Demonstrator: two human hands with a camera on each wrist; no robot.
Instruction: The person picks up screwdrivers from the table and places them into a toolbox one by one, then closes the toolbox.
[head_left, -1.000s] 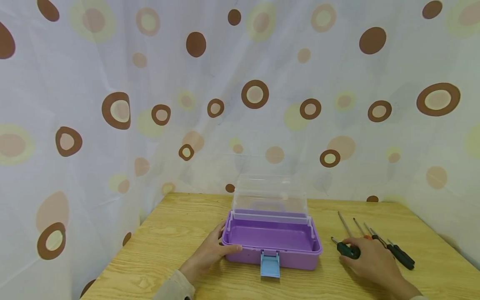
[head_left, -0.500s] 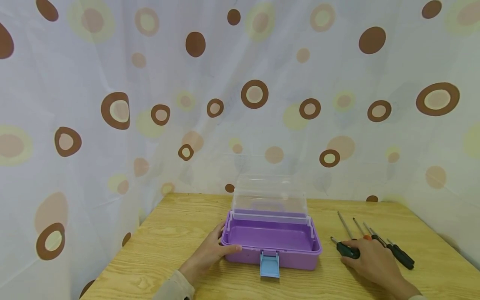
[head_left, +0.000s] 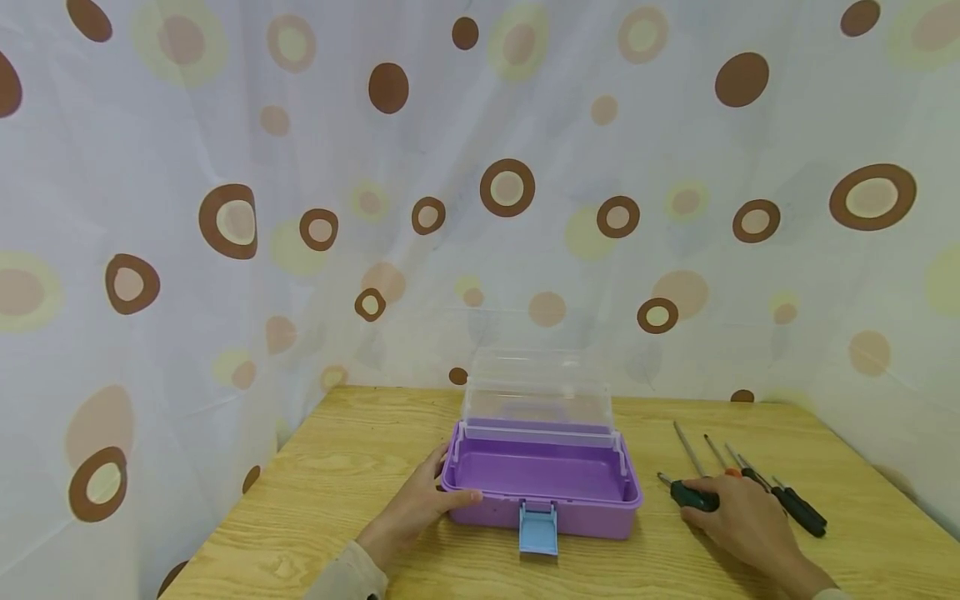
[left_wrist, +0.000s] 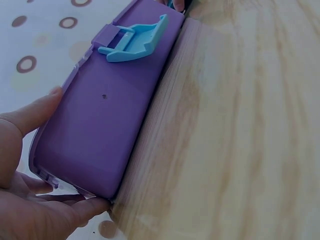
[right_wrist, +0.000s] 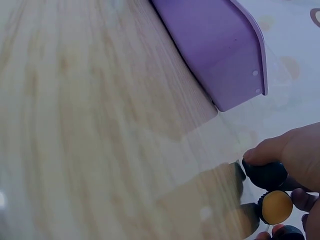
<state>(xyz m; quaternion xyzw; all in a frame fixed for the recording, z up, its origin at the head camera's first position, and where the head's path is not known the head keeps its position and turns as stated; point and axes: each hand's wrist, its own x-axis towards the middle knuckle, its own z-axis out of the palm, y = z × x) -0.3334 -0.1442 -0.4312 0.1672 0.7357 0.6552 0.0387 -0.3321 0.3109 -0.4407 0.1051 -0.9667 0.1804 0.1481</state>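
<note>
A purple box sits on the table with its clear lid tipped back and its blue latch hanging down in front. My left hand grips its left end, thumb over the front rim and fingers around the side, as the left wrist view also shows. To the right of the box, my right hand pinches a short screwdriver by its dark green handle, its tip pointing left. In the right wrist view the thumb presses on that handle, beside a yellow-ended handle.
Several other screwdrivers lie under and beyond the right hand, among them a long-shafted one and a black-handled one. The wooden table meets a dotted curtain at the back and sides.
The right thumb and fingers have settled closer around the green screwdriver handle, with little movement. The left hand and the box stay as they were; the head view shifts slightly.
</note>
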